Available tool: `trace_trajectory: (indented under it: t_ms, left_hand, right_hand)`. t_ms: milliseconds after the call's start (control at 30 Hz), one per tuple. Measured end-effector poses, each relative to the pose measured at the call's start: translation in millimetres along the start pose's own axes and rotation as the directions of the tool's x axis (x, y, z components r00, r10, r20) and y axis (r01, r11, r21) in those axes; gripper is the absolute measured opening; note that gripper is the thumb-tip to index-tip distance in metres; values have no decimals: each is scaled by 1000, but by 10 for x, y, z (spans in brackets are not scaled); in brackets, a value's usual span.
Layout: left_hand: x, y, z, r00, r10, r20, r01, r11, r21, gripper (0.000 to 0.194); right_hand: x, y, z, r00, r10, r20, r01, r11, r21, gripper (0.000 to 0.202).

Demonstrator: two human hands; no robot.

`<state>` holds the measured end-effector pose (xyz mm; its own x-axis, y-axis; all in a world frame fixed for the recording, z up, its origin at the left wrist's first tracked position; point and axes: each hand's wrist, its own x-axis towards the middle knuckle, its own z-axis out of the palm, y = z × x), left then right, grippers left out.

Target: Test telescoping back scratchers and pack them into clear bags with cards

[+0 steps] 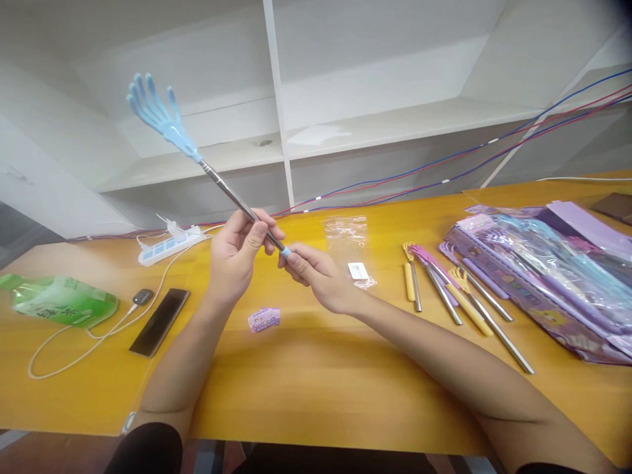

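A telescopic back scratcher [230,191] with a light blue hand-shaped head and a metal rod is held up over the table, its head pointing to the upper left. My left hand [241,247] is closed around the middle of the rod, thumb on top. Lower down, my right hand [313,270] closes on the blue handle end, most of which its fingers hide. Below the hands lie some small purple printed cards [264,319]. A clear plastic bag [348,250] with a white label rests just beyond my right hand.
Several yellow, pink and purple scratcher parts [459,289] lie to the right, beside a purple box [523,296] of wrapped items. Left are a phone [159,322], a green bottle [64,299], white cables and a power strip [170,243]. White shelves [370,125] and loose wires run behind.
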<state>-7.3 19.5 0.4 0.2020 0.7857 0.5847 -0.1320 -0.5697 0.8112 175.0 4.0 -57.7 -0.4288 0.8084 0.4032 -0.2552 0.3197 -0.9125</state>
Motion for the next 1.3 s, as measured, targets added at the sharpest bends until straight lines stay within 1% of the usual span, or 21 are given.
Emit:
trace_trajectory:
  t_ms: [133,200,267,333,367,400,500,567,633,700,767,833,900,967,1033,1100,1133,1167,1233,1267,1300]
  left_hand:
    - [-7,-25,23,1000,8,19,-9,1000,27,24]
    - [-7,-22,44,998,12,60,-15,998,59,28]
    - [-9,-23,75,984,-30,176,21,998,56,33]
    - [-17,-39,110,950,-92,298,90,996,19,34]
    - [-23,-51,126,939,-105,327,111,994,1,33]
    - [-30,-65,139,939,-104,329,113,994,-10,32]
    - [-48,-99,157,958,-74,276,74,997,10,28]
    - [-51,-107,150,970,-74,233,71,997,18,29]
    - [-48,-102,132,980,-70,187,63,997,41,33]
    - [-43,-92,107,985,-83,152,71,994,83,35]
    - [-43,-85,82,977,-159,139,145,983,108,37]
    - [-48,-86,65,958,-247,147,230,965,125,37]
    - [-55,-92,56,944,-276,179,248,955,163,36]
    - [-58,-91,48,940,-263,216,210,948,240,34]
    - [-52,-78,35,934,-238,266,142,932,333,32]
    - [-38,-52,15,925,-192,327,39,906,422,27]
    - [-30,-35,4,918,-162,361,-22,889,456,25]
    - [-22,-17,-6,911,-133,392,-82,871,485,23]
    - [-14,25,-23,896,-90,435,-170,834,524,23]
    - [-14,50,-28,890,-83,448,-191,825,532,25]
    - [-16,77,-33,886,-87,456,-195,822,535,27]
  right_hand:
    - [2,33,34,1000,0,-21,0,1000,19,51]
    - [-1,8,45,999,-15,-32,16,1000,20,49]
    - [-4,-41,43,996,-69,-60,69,998,12,46]
    - [0,-97,27,989,-122,-88,122,992,-10,44]
    - [5,-120,14,987,-131,-92,130,991,-23,45]
    - [11,-139,0,988,-127,-88,125,992,-34,45]
    - [36,-159,-43,995,-81,-51,79,995,-55,52]
    - [51,-158,-77,999,-34,-5,34,996,-79,57]
    - [64,-173,-137,1000,8,9,-7,993,-115,62]
    - [77,-222,-243,999,9,-42,-15,987,-159,66]
    - [88,-308,-396,988,-32,-150,-1,976,-216,69]
    - [94,-419,-584,957,-87,-277,4,958,-285,69]
    - [96,-536,-782,910,-151,-386,14,942,-335,65]
    - [95,-649,-971,849,-230,-475,62,937,-342,56]
    - [91,-757,-1136,774,-287,-564,122,942,-313,33]
    - [82,-855,-1267,703,-292,-649,156,953,-261,9]
    - [76,-898,-1316,684,-281,-674,164,958,-233,9]
    - [71,-933,-1351,681,-266,-683,167,964,-209,14]
    - [64,-975,-1380,700,-250,-670,160,968,-193,24]
    - [62,-981,-1378,708,-252,-660,153,967,-205,28]
    - [61,-979,-1367,705,-264,-658,146,962,-230,30]
